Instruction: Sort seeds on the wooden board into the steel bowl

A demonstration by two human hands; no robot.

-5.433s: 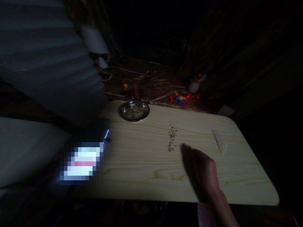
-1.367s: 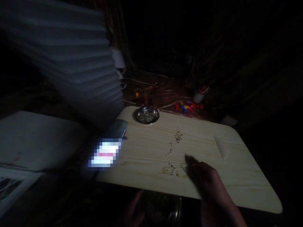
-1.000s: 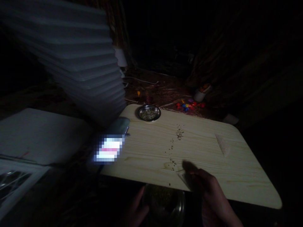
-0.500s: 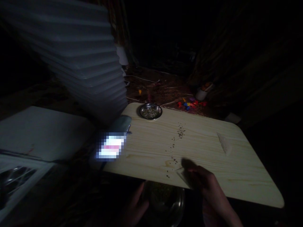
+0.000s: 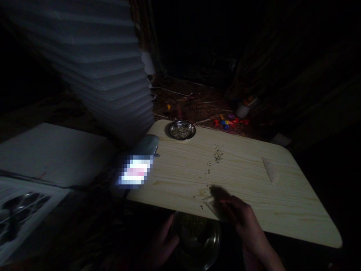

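My right hand (image 5: 244, 218) is closed at the table's front edge. A thin, pale, card-like piece (image 5: 211, 205) juts from its fingertips and touches the tabletop, its exact kind hard to make out. Small dark seeds or grains (image 5: 217, 154) lie scattered in a line from mid-table towards this hand. Below the edge, my left hand (image 5: 166, 241) grips the left rim of a shiny metal bowl (image 5: 216, 241). Greenish contents show dimly inside the bowl, partly under the table edge. Another small steel bowl (image 5: 194, 132) with pale and greenish grains stands at the far left of the table.
The wooden table (image 5: 293, 203) has a pale, flat, half-round piece (image 5: 269, 171) on its right. A lit, blurred-out screen (image 5: 135, 171) sits at the left edge. A white pleated curtain (image 5: 107, 75) hangs beyond, and colourful small pieces (image 5: 231, 122) lie on the floor.
My right hand and the card-like piece have shifted left across the board, towards the nearer grains. The left hand keeps its hold on the bowl. The whole view has moved slightly.
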